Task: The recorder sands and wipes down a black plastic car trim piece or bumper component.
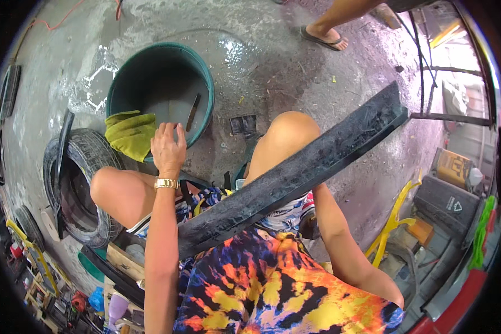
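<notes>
A long black channel-shaped strip (295,164), scuffed and dusty, lies slantwise across my lap and knee, its far end raised to the right. My right forearm reaches up beneath it, and the strip hides my right hand. My left hand (168,149), with a gold watch at the wrist, is over the near rim of a green bucket (208,72). Its fingers are extended and slightly bent, beside the edge of a yellow-green cloth (129,133) draped over the rim. Whether they touch the cloth is unclear. Inside the bucket is shallow murky water, with a thin brown, blade-like tool (193,113) leaning on the wall.
Left of my knee lies a tire (89,222) with a curved black strip (62,150) across it. A small dark flat piece (243,124) rests on the wet floor. Another person's sandaled foot (324,38) stands ahead. At right are a yellow frame (394,222) and a dark bin (445,203).
</notes>
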A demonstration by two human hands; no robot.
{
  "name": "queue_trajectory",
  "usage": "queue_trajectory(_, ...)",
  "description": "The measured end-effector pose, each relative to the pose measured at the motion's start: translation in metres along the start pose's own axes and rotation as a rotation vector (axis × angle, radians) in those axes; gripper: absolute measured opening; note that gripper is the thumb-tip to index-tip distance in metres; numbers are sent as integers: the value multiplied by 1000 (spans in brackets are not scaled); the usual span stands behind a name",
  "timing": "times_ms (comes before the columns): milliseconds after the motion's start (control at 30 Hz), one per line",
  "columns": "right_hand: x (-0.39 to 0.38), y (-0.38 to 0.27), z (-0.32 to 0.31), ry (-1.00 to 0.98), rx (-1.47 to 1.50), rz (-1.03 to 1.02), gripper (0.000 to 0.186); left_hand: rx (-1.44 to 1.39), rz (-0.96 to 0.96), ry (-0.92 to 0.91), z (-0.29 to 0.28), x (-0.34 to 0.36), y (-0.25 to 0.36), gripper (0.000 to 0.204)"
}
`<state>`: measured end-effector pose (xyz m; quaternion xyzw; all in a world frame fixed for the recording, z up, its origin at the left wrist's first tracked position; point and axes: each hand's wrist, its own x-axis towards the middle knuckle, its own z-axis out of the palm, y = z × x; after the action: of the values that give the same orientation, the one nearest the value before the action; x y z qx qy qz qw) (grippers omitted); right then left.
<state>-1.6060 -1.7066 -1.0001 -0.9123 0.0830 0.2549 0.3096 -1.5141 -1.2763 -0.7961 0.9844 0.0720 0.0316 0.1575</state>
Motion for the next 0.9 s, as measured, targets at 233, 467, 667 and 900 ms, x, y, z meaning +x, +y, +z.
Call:
queue_trajectory(233,53,-63,34,20,-244,-270,59,-35,2,-77,-19,-19,3,21)
queue_trajectory(467,68,-111,34,-64,-390,-311,80,-75,-9,-141,-31,-17,10,16)
queue_trajectory(667,57,-100,37,24,-412,-319,73,-102,-13,-157,-35,-17,16,14)
queue_trajectory(900,65,-107,22,28,-377,-316,45,-149,-35,-176,-39,-18,19,13)
